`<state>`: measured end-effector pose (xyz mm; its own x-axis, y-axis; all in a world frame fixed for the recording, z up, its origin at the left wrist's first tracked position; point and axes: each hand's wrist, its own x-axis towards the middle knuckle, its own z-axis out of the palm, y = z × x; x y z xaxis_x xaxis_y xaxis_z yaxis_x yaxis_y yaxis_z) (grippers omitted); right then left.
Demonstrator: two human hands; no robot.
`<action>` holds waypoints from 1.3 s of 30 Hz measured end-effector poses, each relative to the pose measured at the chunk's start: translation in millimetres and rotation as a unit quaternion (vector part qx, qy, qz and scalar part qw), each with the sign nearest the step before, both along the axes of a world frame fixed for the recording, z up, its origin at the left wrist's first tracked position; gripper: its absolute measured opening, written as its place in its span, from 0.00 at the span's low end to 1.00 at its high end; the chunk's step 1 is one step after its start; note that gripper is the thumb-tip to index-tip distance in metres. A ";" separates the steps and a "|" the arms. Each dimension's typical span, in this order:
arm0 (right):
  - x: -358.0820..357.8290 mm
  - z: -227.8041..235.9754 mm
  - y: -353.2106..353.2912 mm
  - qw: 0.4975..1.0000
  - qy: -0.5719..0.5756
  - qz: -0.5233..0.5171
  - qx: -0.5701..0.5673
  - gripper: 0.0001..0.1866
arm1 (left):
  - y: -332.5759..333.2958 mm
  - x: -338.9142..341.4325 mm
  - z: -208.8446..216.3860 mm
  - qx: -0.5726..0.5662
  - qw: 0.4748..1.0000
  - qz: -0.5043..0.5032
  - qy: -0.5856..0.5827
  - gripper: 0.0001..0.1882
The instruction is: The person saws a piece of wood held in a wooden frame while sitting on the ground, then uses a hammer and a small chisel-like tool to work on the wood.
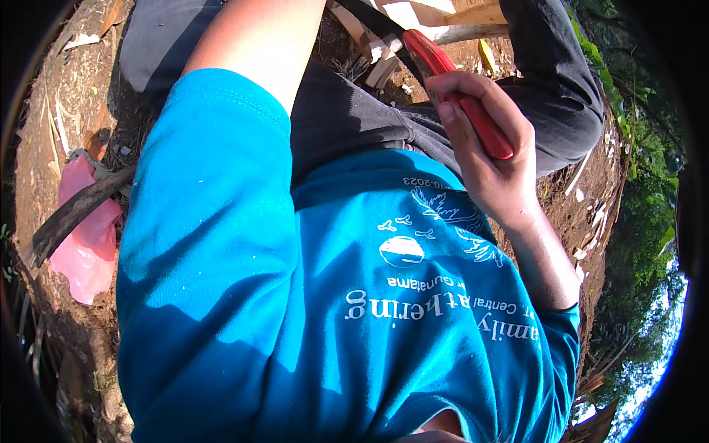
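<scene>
My right hand is closed round a red handle in front of my lap. A long dark blade runs from that handle up and left to the upper edge; its cutting edge is hard to make out, so I cannot tell if it is a knife or a saw. My left forearm reaches up past the top of the picture, and the left hand itself is out of sight. Close to the blade lie pale cut pieces of wood and a few small blocks.
My legs in dark trousers are bent around the wood. A pink plastic bag lies on the brown soil at the left, with a dark stick across it. Wood chips are scattered about. Green plants grow at the right.
</scene>
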<state>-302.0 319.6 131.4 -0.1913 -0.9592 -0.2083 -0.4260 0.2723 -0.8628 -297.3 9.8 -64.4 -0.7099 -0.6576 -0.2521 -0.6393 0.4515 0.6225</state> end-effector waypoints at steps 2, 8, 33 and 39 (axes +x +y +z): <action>-7.8 42.4 11.2 0.999 0.013 0.005 0.049 0.12 | -2.5 5.5 -0.2 -0.003 1.000 0.009 -0.006 0.16; -20.9 95.5 51.6 0.991 0.049 0.001 0.124 0.11 | 3.5 4.4 2.2 -0.016 1.000 0.005 -0.011 0.16; -18.2 -25.9 18.8 0.996 -0.079 -0.025 0.021 0.08 | 1.6 14.3 10.4 0.008 1.000 0.016 0.012 0.17; -15.5 -20.9 26.1 0.993 -0.079 -0.067 0.053 0.07 | 1.5 11.0 13.3 0.010 1.000 0.012 0.013 0.17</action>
